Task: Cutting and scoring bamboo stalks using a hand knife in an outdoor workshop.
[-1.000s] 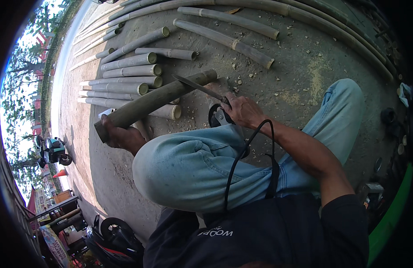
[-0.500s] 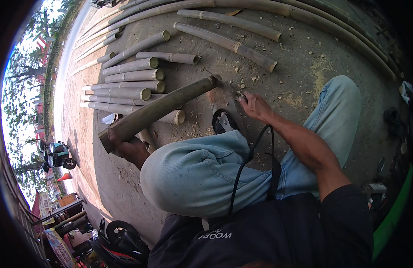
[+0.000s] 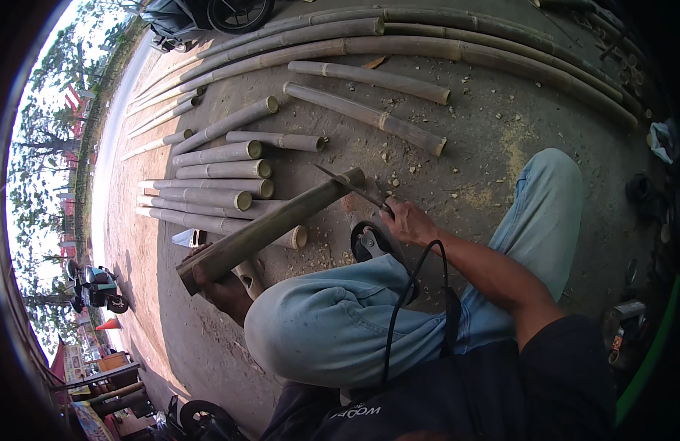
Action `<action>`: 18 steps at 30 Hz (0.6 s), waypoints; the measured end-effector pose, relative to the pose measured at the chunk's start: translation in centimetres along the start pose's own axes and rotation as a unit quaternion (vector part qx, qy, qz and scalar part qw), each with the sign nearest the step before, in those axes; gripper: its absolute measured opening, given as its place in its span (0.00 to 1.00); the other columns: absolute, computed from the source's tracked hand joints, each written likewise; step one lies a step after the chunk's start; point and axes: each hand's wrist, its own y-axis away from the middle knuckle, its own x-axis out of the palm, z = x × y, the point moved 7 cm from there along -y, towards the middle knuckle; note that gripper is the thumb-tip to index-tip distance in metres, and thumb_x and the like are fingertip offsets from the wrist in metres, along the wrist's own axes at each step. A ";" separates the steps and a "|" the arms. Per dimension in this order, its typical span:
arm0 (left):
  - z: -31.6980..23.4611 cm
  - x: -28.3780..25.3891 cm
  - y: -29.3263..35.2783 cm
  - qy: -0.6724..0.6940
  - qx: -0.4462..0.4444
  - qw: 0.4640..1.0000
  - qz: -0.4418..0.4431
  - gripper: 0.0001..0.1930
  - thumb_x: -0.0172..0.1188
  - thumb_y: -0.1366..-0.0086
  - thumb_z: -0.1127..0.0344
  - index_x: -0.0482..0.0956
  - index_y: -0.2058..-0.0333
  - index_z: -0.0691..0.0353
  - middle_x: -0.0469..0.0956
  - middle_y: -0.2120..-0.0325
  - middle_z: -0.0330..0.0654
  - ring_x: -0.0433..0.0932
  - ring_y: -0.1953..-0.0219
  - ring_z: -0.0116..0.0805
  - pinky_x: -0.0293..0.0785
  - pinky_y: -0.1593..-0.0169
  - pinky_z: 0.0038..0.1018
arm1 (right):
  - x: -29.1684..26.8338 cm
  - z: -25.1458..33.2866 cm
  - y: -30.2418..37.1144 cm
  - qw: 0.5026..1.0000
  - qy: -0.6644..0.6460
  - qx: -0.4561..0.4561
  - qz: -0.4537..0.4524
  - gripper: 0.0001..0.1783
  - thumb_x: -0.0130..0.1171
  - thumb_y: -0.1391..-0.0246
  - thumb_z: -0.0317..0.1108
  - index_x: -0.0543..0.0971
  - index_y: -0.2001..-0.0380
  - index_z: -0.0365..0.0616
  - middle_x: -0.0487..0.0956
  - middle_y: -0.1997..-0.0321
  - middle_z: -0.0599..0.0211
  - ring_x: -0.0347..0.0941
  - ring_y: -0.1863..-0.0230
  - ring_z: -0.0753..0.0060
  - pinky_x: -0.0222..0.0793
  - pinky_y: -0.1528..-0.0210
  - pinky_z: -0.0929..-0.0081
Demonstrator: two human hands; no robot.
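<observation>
A thick grey-green bamboo piece (image 3: 281,224) slants up and to the right in front of my knees. Near its lower left end my left hand (image 3: 226,292) grips it from underneath, the fingers partly hidden. My right hand (image 3: 410,223) is closed around the handle of a long-bladed knife (image 3: 356,189). The narrow, pointed blade lies across the bamboo's upper right end; whether it cuts into it I cannot tell. Below the blade is my foot in a dark sandal (image 3: 369,241). A short bamboo stub with a hole (image 3: 248,278) stands beside my left hand.
Several cut bamboo lengths (image 3: 215,198) lie at the left, two more (image 3: 369,117) farther off. Long poles (image 3: 428,48) curve across the back. Chips and pale sawdust (image 3: 520,147) dot the ground. Motorbikes (image 3: 97,287) stand at the left and far edge; a dark strap (image 3: 444,279) hangs over my lap.
The view has shifted, so the ground things appear lower. The bamboo has turned slightly in my left hand, and the knife now shows more of its blade across the bamboo's end.
</observation>
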 end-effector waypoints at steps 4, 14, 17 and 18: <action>0.3 -0.4 -0.4 0.034 -0.008 0.998 0.049 0.29 0.69 0.42 0.56 0.69 0.47 0.64 0.74 0.53 0.49 0.77 0.50 0.46 0.74 0.40 0.45 | -1.5 -0.7 -0.6 0.999 0.031 0.010 0.025 0.20 0.54 0.36 0.46 0.75 0.53 0.38 0.82 0.64 0.36 0.78 0.58 0.28 0.75 0.54 0.40; 0.1 0.0 -0.6 0.094 0.006 0.985 0.148 0.29 0.70 0.44 0.57 0.69 0.47 0.60 0.73 0.54 0.46 0.75 0.49 0.44 0.71 0.39 0.46 | -1.4 0.3 -0.6 0.999 0.035 -0.022 0.029 0.22 0.53 0.35 0.48 0.76 0.53 0.38 0.82 0.64 0.36 0.78 0.57 0.28 0.74 0.53 0.41; -0.4 0.4 -0.5 0.106 0.010 0.979 0.176 0.30 0.71 0.45 0.57 0.69 0.47 0.59 0.72 0.55 0.45 0.75 0.49 0.43 0.70 0.38 0.46 | -0.7 1.0 0.4 0.996 0.048 -0.067 0.033 0.22 0.53 0.35 0.48 0.77 0.54 0.38 0.82 0.64 0.36 0.78 0.56 0.28 0.74 0.53 0.41; -0.2 0.6 -0.6 0.111 0.011 0.977 0.182 0.30 0.71 0.45 0.57 0.69 0.47 0.59 0.72 0.55 0.45 0.74 0.49 0.43 0.70 0.38 0.46 | -1.2 -0.1 -0.6 0.999 0.044 -0.030 0.011 0.21 0.53 0.35 0.48 0.77 0.53 0.40 0.82 0.64 0.35 0.78 0.56 0.28 0.74 0.53 0.41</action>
